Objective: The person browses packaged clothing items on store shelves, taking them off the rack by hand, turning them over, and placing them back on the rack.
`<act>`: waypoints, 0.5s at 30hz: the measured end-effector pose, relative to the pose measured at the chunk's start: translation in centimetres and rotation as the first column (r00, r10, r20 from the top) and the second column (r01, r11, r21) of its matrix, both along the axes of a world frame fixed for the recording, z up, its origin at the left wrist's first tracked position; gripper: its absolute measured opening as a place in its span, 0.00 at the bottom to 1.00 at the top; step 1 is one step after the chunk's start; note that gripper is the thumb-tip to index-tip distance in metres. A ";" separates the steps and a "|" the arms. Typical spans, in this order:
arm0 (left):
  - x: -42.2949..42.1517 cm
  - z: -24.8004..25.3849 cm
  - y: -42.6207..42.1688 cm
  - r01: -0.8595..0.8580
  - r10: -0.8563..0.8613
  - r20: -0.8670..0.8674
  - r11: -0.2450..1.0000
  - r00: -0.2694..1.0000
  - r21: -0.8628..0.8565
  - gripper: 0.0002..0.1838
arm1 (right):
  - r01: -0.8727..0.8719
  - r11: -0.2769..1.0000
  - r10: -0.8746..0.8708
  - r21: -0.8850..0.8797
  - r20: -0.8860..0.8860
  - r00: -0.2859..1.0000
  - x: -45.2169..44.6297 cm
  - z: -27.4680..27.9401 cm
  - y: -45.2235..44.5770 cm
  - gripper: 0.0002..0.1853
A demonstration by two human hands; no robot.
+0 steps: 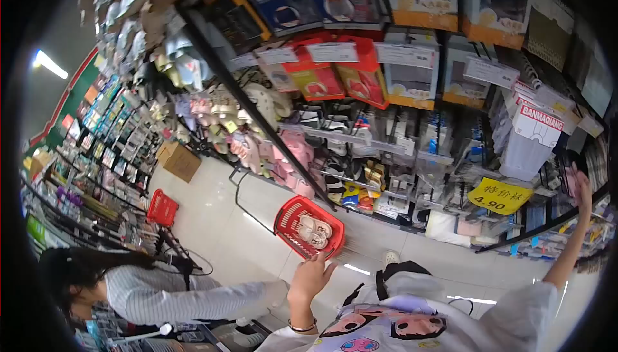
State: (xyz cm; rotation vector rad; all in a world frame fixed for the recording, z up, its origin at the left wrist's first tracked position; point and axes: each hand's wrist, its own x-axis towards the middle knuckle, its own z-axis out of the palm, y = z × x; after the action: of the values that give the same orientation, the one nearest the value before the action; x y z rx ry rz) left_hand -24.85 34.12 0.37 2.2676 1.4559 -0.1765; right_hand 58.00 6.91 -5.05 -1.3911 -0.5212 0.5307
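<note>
Where floor (209,223) opens, left hand (310,281) hovers.

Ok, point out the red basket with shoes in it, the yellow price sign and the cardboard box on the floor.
Red basket (336,231): head view, on its side wall.
Yellow price sign (500,195): head view, middle of its printed face.
Cardboard box (183,164): head view, on its side.

Pale, glossy tiled floor (209,233) beneath a red basket (288,214), a cardboard box (178,162) and another red basket (162,208)
</note>
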 end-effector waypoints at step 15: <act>-6.6 -4.4 -14.5 0.215 -0.157 0.230 0.943 0.960 -0.252 0.25 | -0.167 0.737 0.495 -0.654 0.354 0.794 -41.6 20.3 -12.9 0.24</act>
State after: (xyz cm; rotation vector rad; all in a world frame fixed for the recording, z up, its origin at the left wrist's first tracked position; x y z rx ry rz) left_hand -31.46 19.60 -4.07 2.1213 1.0392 -0.1823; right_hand 16.40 -5.95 15.22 -2.0885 -1.1410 0.6609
